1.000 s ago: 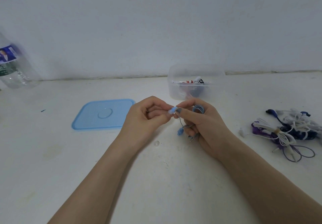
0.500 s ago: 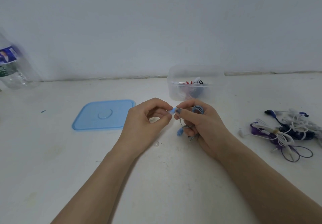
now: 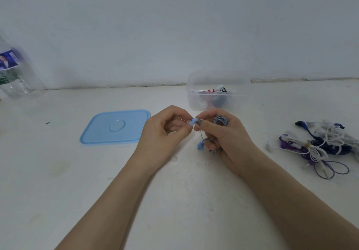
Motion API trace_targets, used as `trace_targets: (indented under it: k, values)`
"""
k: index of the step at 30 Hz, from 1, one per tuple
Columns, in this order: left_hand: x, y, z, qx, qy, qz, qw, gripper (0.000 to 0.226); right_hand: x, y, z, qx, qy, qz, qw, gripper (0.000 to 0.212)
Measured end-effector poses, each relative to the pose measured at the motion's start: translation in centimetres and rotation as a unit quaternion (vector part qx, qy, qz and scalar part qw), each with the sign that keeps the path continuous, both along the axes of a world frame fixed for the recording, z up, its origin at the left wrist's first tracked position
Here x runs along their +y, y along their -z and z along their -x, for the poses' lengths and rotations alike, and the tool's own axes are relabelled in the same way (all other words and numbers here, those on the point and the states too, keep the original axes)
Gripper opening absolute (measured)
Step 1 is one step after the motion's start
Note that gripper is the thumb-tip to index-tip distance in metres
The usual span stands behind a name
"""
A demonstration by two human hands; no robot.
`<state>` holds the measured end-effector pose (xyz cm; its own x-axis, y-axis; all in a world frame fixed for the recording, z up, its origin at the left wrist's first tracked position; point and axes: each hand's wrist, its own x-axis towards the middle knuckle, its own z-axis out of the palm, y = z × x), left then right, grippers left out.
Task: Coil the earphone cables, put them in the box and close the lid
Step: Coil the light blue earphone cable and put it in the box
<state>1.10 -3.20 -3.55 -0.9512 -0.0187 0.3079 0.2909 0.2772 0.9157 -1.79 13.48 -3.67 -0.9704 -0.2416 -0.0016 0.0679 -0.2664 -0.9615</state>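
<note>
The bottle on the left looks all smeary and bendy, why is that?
In the head view, the clear plastic bottle with a blue label sits at the frame's edge, where the wide-angle lens stretches and tilts it; it is also soft and blurred there. The middle is sharper: the left hand, right hand and blue earphone cable show clearly.

Two bare forearms with no sleeves, watch or rings showing; the left hand (image 3: 163, 133) and right hand (image 3: 227, 139) are bare, the right thumbnail painted dark grey
</note>
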Motion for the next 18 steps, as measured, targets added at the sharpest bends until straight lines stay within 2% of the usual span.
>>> trace_targets:
  k: [5, 11, 18]
  values:
    - [0.19, -0.23, -0.17, -0.009, -0.003, -0.019, 1.000, 0.007, 0.07, 0.14, 0.11, -0.004, -0.004, 0.004, 1.000, 0.005]
    - [0.13, -0.26, -0.19, -0.016, -0.013, -0.019, 1.000, 0.020, 0.20, 0.27, 0.13, 0.001, -0.001, -0.004, 1.000, 0.004]
    - [0.09, -0.24, -0.21, -0.022, -0.004, -0.025, 0.999, 0.011, 0.11, 0.24, 0.08, 0.009, -0.008, 0.000, 1.000, 0.004]
